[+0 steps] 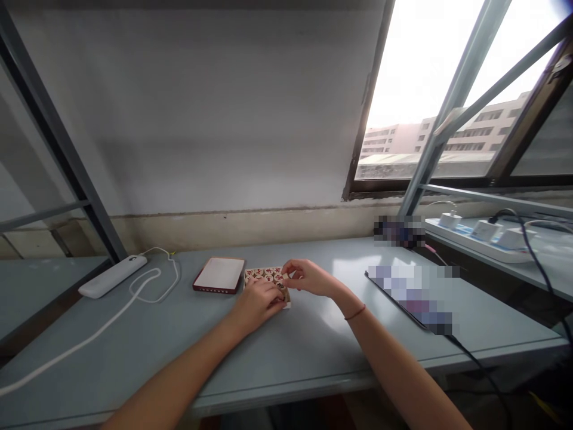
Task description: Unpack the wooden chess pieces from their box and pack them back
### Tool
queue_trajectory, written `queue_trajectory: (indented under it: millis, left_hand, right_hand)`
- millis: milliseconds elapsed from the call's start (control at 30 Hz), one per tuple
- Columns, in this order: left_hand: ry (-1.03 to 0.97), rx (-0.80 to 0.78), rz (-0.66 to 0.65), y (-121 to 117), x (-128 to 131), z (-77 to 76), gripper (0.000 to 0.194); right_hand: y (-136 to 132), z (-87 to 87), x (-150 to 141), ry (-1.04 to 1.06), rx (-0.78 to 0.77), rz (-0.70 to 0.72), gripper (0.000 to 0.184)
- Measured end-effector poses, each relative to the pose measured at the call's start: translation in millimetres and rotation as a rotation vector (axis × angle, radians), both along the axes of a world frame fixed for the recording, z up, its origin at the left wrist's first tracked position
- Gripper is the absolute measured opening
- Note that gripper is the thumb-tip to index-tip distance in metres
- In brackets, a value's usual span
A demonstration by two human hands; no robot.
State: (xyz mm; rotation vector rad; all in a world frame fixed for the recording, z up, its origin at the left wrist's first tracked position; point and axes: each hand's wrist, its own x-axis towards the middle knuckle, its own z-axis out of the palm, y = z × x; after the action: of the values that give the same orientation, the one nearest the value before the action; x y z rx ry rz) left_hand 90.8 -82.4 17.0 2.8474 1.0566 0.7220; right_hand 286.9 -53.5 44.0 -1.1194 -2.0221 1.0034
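Observation:
A small open box of round xiangqi pieces (pixel 267 273) sits on the desk in front of me. Red and black characters mark the pale pieces, which lie in rows. My left hand (pixel 259 301) lies over the near left part of the box, its fingers curled onto the pieces and its thumb along the near side; it hides much of the box. At the right edge of the box, my right hand (pixel 308 278) has its thumb and fingers bent together in a pinch. Whatever is between those fingertips is too small to make out. A dark red lid (pixel 218 291) with a white inside lies left of the box.
A white power strip (pixel 114 278) with a trailing white cable (pixel 85 340) is on the left. On the right lie a blurred flat device (pixel 403 298) and a blurred dark object (pixel 398 231). Another strip with plugged chargers (pixel 478 239) stands beyond. Metal posts (pixel 425 167) flank the desk (pixel 304 358).

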Motion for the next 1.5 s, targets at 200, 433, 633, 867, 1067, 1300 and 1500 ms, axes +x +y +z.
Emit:
queue_trajectory:
  millis: [200,433,633,867,1067,1300,1500]
  left_hand:
    - [0.063,0.097,0.035,1.2,-3.2,-3.3,0.022]
    - [0.046,0.121,0.186,2.9,-0.5,-7.6,0.035]
    - [0.019,0.097,0.219,3.0,0.1,-7.0,0.038]
    - [-0.108,0.082,0.378,19.8,-22.5,8.0,0.027]
    - [0.104,-0.051,0.704,43.4,-57.1,1.4,0.027]
    - [0.289,-0.134,0.698,43.3,-57.1,0.5,0.037]
    - [0.136,0.014,0.72,42.8,-64.3,17.4,0.033]
  right_hand:
    - [-6.5,5.4,1.0,-0.168,0.033,0.072,0.025]
    - [-7.9,-2.1,-4.9,-0.265,0.167,0.141,0.023]
    - [-7.9,-1.7,-7.3,-0.299,0.238,0.138,0.008]
    - [-2.9,-1.2,-5.6,-0.277,0.268,-0.014,0.015]
    - [-2.0,-0.4,-5.2,-0.272,0.272,-0.057,0.018]
    - [0.3,-5.2,-6.2,-0.271,0.288,-0.056,0.02]
    - [6.7,-12.5,-5.4,-0.227,0.372,-0.157,0.026]
